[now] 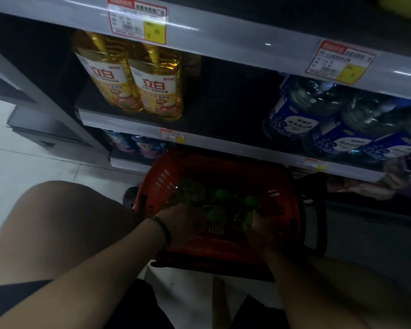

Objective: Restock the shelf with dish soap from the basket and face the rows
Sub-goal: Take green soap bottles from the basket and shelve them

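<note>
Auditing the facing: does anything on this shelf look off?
Yes: a wide gap breaks the front row between the yellow bottles and the blue bottles. Nothing looks spilled or toppled, though the picture is dim.

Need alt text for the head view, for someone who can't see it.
The left hand and right hand reach into a red basket of green-capped bottles. Above, the shelf holds two yellow bottles and blue-labelled bottles.
</note>
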Tool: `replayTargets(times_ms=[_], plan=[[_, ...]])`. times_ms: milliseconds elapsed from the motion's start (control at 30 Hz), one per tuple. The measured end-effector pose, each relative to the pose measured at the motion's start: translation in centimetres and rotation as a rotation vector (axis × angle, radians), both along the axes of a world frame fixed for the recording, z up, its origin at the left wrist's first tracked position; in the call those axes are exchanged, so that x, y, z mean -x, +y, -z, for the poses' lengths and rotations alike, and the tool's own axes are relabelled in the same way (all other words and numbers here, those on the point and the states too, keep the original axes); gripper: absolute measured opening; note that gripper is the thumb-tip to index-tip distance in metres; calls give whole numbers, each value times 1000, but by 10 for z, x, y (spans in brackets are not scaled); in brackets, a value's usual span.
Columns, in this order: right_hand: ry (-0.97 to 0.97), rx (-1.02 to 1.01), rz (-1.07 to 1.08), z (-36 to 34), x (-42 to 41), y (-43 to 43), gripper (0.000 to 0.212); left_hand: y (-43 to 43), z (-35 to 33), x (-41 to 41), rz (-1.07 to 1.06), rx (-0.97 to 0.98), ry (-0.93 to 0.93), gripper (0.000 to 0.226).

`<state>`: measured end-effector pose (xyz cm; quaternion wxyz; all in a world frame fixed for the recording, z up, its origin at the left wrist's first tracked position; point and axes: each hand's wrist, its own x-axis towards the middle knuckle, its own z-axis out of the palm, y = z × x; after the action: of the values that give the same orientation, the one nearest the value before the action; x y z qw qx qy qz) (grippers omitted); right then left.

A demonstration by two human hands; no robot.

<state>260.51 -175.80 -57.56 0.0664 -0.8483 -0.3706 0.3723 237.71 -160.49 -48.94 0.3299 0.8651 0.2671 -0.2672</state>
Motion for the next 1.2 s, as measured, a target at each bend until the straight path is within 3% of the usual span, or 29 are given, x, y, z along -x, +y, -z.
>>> replayTargets(times_ms=[100, 267, 367, 467, 600, 700, 800, 900, 1033, 1133, 1200], plan=[[-80, 87, -57, -17, -2, 7, 56, 4, -4, 4, 12, -15, 4, 48], [-197, 58, -182, -61, 6, 7, 68, 4, -5, 15, 27, -67, 1, 50], [-262, 2, -259, -101, 6, 4, 60, -2, -20, 15, -31, -77, -101, 50], [-298, -30, -278, -147, 5, 3, 55, -14, -35, 12, -176, -205, -357, 39], [-345, -197, -283, -224, 18, 11, 39, -25, -54, 13, -377, 119, -412, 61], [-285, -303, -289, -282, 34, 21, 30, -28, -81, 11, -500, 230, -622, 73], [-253, -391, -295, -334, 49, 33, 32, -30, -119, 12, -471, 115, -812, 87], [-205, -459, -279, -379, 66, 52, 32, -24, -155, 17, -550, 123, -946, 73], [-150, -549, -257, -421, 84, 84, 39, -8, -199, 41, -673, 206, -1079, 73], [36, -707, -216, -436, 94, 107, 54, 8, -227, 61, -714, 247, -1133, 61], [135, -808, -180, -437, 97, 119, 47, 24, -243, 73, -748, 235, -1145, 54]])
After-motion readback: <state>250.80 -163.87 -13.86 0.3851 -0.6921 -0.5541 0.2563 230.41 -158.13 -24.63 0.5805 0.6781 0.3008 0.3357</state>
